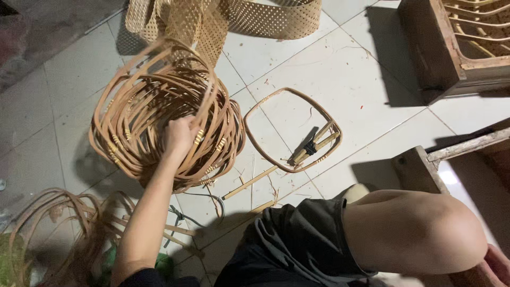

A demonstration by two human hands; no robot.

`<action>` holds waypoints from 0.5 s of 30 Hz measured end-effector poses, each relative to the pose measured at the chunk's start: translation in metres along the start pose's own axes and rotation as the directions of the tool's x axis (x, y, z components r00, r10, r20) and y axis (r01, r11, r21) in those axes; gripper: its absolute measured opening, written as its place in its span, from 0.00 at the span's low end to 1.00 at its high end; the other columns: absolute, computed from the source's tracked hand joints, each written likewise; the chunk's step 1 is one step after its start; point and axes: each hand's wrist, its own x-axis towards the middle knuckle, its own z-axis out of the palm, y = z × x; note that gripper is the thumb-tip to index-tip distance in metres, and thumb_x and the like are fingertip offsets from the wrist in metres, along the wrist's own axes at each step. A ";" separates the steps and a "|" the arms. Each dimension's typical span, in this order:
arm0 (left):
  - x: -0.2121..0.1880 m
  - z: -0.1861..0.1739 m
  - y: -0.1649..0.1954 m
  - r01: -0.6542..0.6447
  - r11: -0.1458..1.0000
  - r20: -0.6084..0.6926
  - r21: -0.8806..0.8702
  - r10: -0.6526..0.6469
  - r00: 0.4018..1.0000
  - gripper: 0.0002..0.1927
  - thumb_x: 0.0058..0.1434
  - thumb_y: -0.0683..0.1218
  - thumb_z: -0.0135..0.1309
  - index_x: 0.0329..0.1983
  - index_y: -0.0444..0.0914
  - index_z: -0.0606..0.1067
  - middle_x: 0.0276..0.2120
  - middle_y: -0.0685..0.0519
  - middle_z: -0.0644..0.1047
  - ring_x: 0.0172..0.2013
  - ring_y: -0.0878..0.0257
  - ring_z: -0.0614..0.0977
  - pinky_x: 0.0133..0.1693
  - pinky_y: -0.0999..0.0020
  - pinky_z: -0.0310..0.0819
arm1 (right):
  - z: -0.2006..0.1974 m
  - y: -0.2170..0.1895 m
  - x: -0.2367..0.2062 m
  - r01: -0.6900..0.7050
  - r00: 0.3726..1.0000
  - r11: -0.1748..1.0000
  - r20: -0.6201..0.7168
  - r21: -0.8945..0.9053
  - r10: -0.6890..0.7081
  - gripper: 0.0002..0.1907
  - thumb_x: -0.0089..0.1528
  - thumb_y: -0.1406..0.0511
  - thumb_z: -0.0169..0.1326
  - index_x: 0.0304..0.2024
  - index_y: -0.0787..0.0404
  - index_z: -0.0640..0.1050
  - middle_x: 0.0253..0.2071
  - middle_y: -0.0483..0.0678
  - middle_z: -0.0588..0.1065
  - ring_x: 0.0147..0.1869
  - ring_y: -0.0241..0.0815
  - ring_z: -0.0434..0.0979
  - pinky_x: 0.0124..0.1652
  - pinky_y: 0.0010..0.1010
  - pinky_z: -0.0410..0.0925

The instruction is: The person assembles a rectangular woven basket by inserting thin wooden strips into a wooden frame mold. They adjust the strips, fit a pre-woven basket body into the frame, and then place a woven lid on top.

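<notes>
My left hand [179, 135] is closed over the rim of a stack of bent rattan hoops [133, 122] standing on the tiled floor at the left, gripping several of the tan loops. A single rounded-square rattan frame [265, 101] lies flat just right of the stack, with short bamboo sticks [314, 148] clamped across one corner. Only a sliver of my right hand [498, 264] shows at the bottom right corner, beside my bare knee [414, 228]; its fingers are cut off by the frame edge.
Rolled woven cane webbing [265, 18] stands at the top. A wooden crate [441, 53] holding rattan pieces sits top right, a wooden bench frame [425, 165] at right. More loose hoops [58, 223] and dark cord [178, 218] lie bottom left. A thin stick [249, 182] lies on the tiles.
</notes>
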 end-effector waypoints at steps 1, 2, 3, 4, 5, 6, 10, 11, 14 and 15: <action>-0.007 -0.010 0.009 0.115 0.991 0.036 -0.072 -0.112 0.993 0.17 0.67 0.45 0.54 0.59 0.43 0.77 0.31 0.49 0.84 0.19 0.63 0.77 0.18 0.70 0.68 | -0.003 0.001 -0.003 -0.002 1.000 1.000 0.007 0.004 0.002 0.22 0.62 0.63 0.55 0.58 0.62 0.77 0.54 0.55 0.77 0.59 0.49 0.76 0.58 0.40 0.69; -0.014 -0.021 0.020 0.049 0.998 0.010 -0.049 -0.049 0.999 0.15 0.68 0.45 0.53 0.57 0.42 0.78 0.31 0.50 0.84 0.19 0.64 0.77 0.18 0.71 0.67 | -0.006 0.002 -0.005 -0.006 1.000 1.000 0.012 0.014 0.006 0.22 0.62 0.63 0.55 0.58 0.62 0.77 0.54 0.54 0.77 0.59 0.49 0.76 0.58 0.40 0.69; -0.020 -0.033 0.031 -0.018 0.999 -0.020 -0.028 0.017 1.000 0.13 0.69 0.44 0.52 0.55 0.41 0.79 0.31 0.50 0.84 0.19 0.65 0.77 0.17 0.72 0.67 | -0.008 0.003 -0.006 -0.005 1.000 1.000 0.019 0.020 0.004 0.22 0.63 0.63 0.55 0.59 0.62 0.77 0.54 0.54 0.77 0.59 0.48 0.76 0.58 0.40 0.69; -0.026 -0.043 0.044 -0.084 0.996 -0.056 -0.007 0.083 0.995 0.12 0.69 0.43 0.52 0.53 0.40 0.80 0.30 0.51 0.84 0.19 0.66 0.77 0.17 0.73 0.67 | -0.009 0.004 -0.006 0.001 1.000 1.000 0.025 0.032 -0.002 0.22 0.63 0.63 0.54 0.59 0.62 0.77 0.54 0.54 0.77 0.59 0.48 0.76 0.58 0.39 0.69; -0.032 -0.047 0.058 -0.127 0.992 -0.087 -0.025 0.125 0.988 0.13 0.68 0.42 0.53 0.54 0.40 0.80 0.31 0.51 0.84 0.18 0.66 0.77 0.16 0.73 0.67 | -0.010 0.004 -0.006 0.005 1.000 0.999 0.029 0.042 -0.006 0.22 0.63 0.63 0.54 0.59 0.63 0.77 0.54 0.54 0.78 0.59 0.48 0.76 0.58 0.39 0.69; -0.038 -0.044 0.074 -0.172 0.984 -0.117 -0.039 0.166 0.979 0.14 0.66 0.42 0.54 0.54 0.40 0.79 0.31 0.51 0.83 0.17 0.66 0.77 0.15 0.74 0.67 | -0.011 0.004 -0.005 0.010 0.999 0.999 0.037 0.054 -0.012 0.22 0.63 0.63 0.54 0.59 0.63 0.77 0.54 0.54 0.78 0.59 0.47 0.76 0.58 0.39 0.69; -0.047 0.006 0.144 -0.670 0.742 -0.244 0.031 0.655 0.715 0.13 0.63 0.39 0.57 0.51 0.37 0.81 0.37 0.47 0.83 0.30 0.62 0.83 0.29 0.69 0.77 | -0.020 -0.007 -0.015 0.031 0.996 0.996 0.081 0.087 -0.038 0.22 0.64 0.63 0.53 0.59 0.63 0.77 0.54 0.53 0.78 0.59 0.46 0.77 0.58 0.38 0.69; -0.051 0.032 0.163 -0.780 0.625 -0.253 -0.010 0.753 0.607 0.14 0.61 0.38 0.58 0.50 0.38 0.82 0.36 0.46 0.83 0.34 0.57 0.84 0.35 0.63 0.79 | -0.024 -0.010 -0.022 0.034 0.994 0.995 0.096 0.099 -0.043 0.22 0.65 0.63 0.52 0.59 0.64 0.77 0.54 0.53 0.78 0.59 0.45 0.77 0.58 0.37 0.69; -0.060 0.126 0.226 -0.861 0.504 -0.104 -0.075 0.854 0.509 0.16 0.56 0.40 0.59 0.48 0.41 0.81 0.39 0.48 0.82 0.39 0.54 0.84 0.41 0.61 0.79 | -0.032 -0.022 -0.054 0.019 0.989 0.992 0.144 0.129 -0.038 0.21 0.65 0.63 0.52 0.60 0.64 0.77 0.54 0.53 0.78 0.59 0.44 0.77 0.58 0.36 0.69; -0.061 0.158 0.246 -0.854 0.511 0.001 -0.103 0.858 0.513 0.15 0.58 0.40 0.59 0.48 0.45 0.82 0.38 0.50 0.82 0.39 0.55 0.85 0.41 0.60 0.80 | -0.035 -0.025 -0.065 0.011 0.986 0.990 0.161 0.139 -0.034 0.21 0.66 0.63 0.51 0.60 0.64 0.77 0.54 0.53 0.78 0.59 0.44 0.77 0.58 0.36 0.69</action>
